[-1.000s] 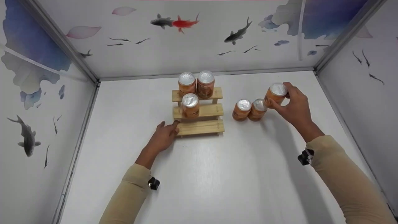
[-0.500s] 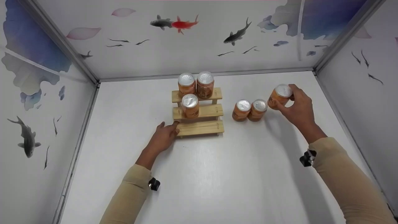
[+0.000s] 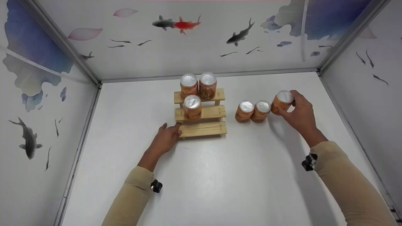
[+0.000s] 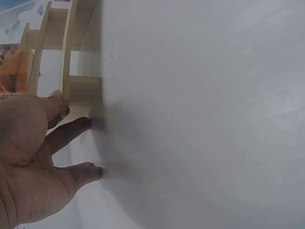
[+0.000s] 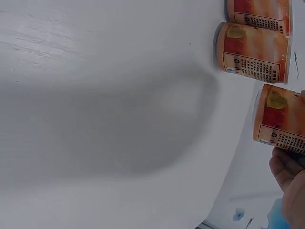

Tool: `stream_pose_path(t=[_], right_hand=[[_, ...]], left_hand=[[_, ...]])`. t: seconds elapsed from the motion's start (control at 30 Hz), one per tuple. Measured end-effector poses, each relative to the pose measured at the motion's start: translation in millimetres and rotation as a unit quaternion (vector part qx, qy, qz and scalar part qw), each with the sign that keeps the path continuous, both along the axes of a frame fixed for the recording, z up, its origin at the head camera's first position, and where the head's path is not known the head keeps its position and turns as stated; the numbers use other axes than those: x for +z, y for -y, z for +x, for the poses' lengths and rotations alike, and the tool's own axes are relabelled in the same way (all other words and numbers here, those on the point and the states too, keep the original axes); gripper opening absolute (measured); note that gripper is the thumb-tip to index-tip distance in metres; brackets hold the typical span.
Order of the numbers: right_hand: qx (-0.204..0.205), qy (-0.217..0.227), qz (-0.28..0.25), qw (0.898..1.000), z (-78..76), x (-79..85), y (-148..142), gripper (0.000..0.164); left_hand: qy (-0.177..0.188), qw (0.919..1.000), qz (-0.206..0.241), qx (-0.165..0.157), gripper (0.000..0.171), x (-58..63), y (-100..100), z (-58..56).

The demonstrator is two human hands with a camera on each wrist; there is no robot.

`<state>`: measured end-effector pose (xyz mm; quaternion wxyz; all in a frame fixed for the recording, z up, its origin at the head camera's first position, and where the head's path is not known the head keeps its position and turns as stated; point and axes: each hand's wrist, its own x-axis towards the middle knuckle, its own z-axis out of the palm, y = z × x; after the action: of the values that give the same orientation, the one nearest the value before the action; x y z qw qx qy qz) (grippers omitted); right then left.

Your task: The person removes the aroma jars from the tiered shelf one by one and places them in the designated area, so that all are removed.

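Observation:
My right hand grips an orange can with a silver lid, thumb on the near side and fingers on the far side. Just left of it, two matching cans stand side by side on the white table; their printed labels show in the right wrist view. A three-step wooden rack is in the middle. Two cans stand on its top step and one can on the middle step. My left hand pinches the left end of the lowest step, its other fingers spread toward the table.
The white table is boxed in by a back wall and side walls painted with fish and petals. The top step of the rack is close to the back wall. A small black camera sits at my right wrist.
My right hand has carried its can slightly right, then lower and closer toward me, beside the standing pair. The left hand and the rack have stayed put.

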<state>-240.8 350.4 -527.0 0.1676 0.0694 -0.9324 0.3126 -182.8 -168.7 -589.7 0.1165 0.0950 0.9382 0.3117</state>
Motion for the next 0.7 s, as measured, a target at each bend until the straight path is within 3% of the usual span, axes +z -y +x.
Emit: stream_pose_path(t=[0.17, 0.2, 0.23, 0.4, 0.43, 0.7], right_hand=[[0.001, 0.024, -0.003, 1.000, -0.8, -9.4, -2, 0.057], [0.002, 0.031, -0.003, 1.000, -0.7, -11.0, -2, 0.058], [0.003, 0.037, -0.005, 0.999, -0.6, -12.5, -2, 0.058], [0.007, 0.059, -0.007, 0.998, 1.2, -17.5, -2, 0.059], [0.007, 0.063, -0.007, 0.998, 1.6, -18.0, -2, 0.059], [0.010, 0.095, -0.009, 0.995, 3.2, -19.2, -1, 0.065]], left_hand=[[0.004, 0.9999, 0.013, 0.004, 0.053, -2.0, 1, -0.5], [-0.008, 0.9998, 0.016, -0.002, 0.056, -11.1, 5, -2.5], [-0.002, 0.9998, 0.018, -0.004, 0.055, -6.4, 4, -1.3], [0.001, 1.0000, 0.006, -0.005, 0.055, -5.5, 4, 0.0], [0.012, 0.9999, 0.000, 0.002, 0.053, 3.9, 0, 2.5], [0.001, 0.9999, -0.011, 0.002, 0.053, 3.7, 0, 4.1]])
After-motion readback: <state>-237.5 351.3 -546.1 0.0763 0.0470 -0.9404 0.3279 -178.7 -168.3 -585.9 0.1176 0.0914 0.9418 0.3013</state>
